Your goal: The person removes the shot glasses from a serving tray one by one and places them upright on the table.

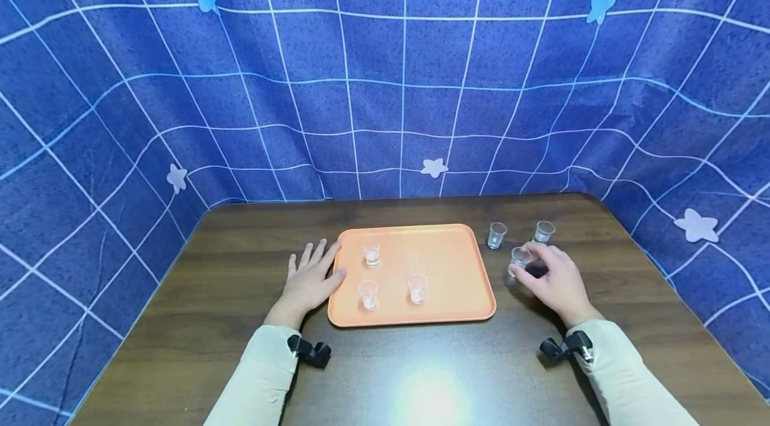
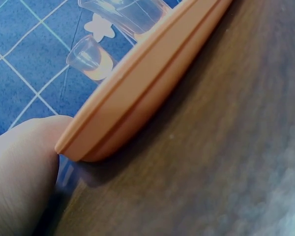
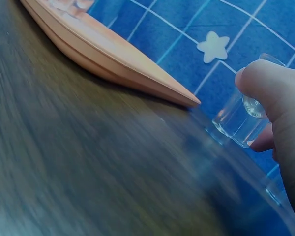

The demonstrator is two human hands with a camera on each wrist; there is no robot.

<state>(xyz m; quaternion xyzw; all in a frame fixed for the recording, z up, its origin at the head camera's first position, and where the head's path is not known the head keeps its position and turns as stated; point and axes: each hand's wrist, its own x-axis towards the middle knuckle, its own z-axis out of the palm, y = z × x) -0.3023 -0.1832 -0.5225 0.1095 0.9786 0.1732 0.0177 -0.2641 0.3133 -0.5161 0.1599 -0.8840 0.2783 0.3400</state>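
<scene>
My right hand pinches a small clear shot glass between thumb and fingers, just right of the orange tray. In the right wrist view the held glass is upright relative to the table, partly covered by the thumb. My left hand lies at the tray's left edge with its fingers spread and its thumb touching the rim. Three shot glasses stand on the tray: one at the back left, one at the front left and one near the middle.
Behind the right hand stand two more shot glasses, a left one and a right one. The dark wooden table ends at a blue curtain with white lines and stars, which surrounds the back and sides.
</scene>
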